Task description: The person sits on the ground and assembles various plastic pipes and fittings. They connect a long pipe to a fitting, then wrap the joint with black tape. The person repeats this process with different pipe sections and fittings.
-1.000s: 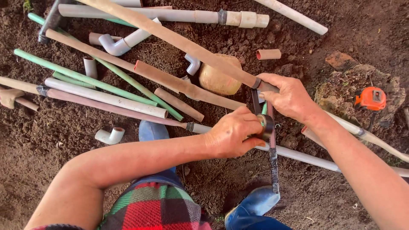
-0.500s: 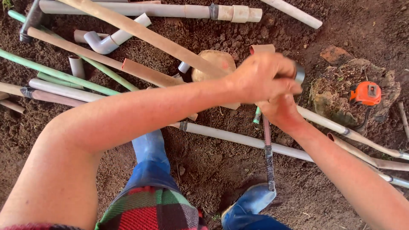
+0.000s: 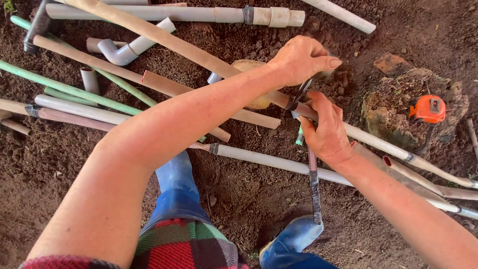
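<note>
Left hand (image 3: 303,60) now crosses to one o'clock, gripping seemingly the dark hacksaw frame (image 3: 314,189); right hand (image 3: 326,129) clasps long beige plastic pipe (image 3: 378,144)

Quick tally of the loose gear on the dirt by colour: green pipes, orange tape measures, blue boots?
Green pipes: 2
Orange tape measure: 1
Blue boots: 2
Total: 5
The left hand and right hand grip a tan pipe not counted here.
</note>
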